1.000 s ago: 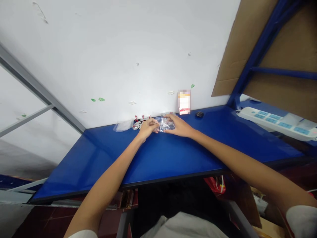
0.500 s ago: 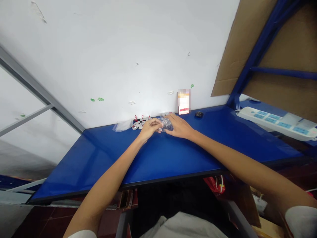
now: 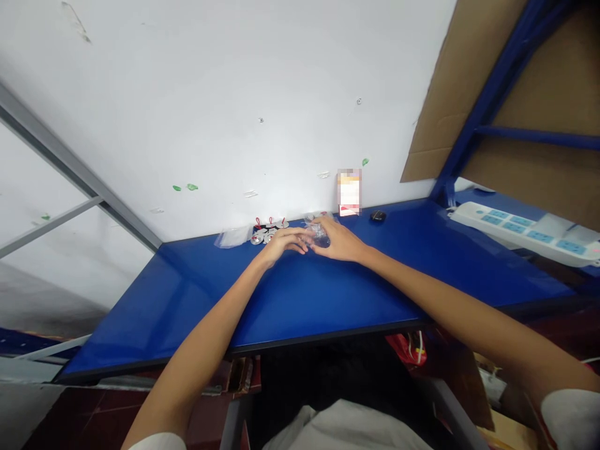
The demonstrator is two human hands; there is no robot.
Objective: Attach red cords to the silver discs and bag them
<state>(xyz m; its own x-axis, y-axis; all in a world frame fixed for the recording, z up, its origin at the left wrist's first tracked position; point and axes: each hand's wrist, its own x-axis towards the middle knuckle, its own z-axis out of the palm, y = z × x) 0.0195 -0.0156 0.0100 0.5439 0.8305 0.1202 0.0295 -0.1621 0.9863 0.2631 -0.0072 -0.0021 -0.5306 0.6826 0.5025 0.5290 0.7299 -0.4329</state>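
Note:
A small clear plastic bag (image 3: 319,234) lies between my two hands at the back of the blue table. My right hand (image 3: 341,240) curves round its right side, thumb below and fingers above, and grips it. Just left of the bag is my left hand (image 3: 283,244), its fingers stretched out and apart, fingertips at the bag's edge; whether they touch it I cannot tell. Several round silvery pieces with red loops (image 3: 263,235) sit behind my left hand, partly covered by it. Further left, flat clear plastic bags (image 3: 234,236) lie against the wall.
A phone-like upright panel with a lit, blurred face (image 3: 349,192) leans on the white wall. Right of it is a small black object (image 3: 377,216). A white power strip (image 3: 525,230) runs along the right side of the blue table (image 3: 300,300), by a blue metal frame (image 3: 485,94).
My left fingers have come out of their pinch at the bag and now stretch apart beside it. My right hand stays round the bag.

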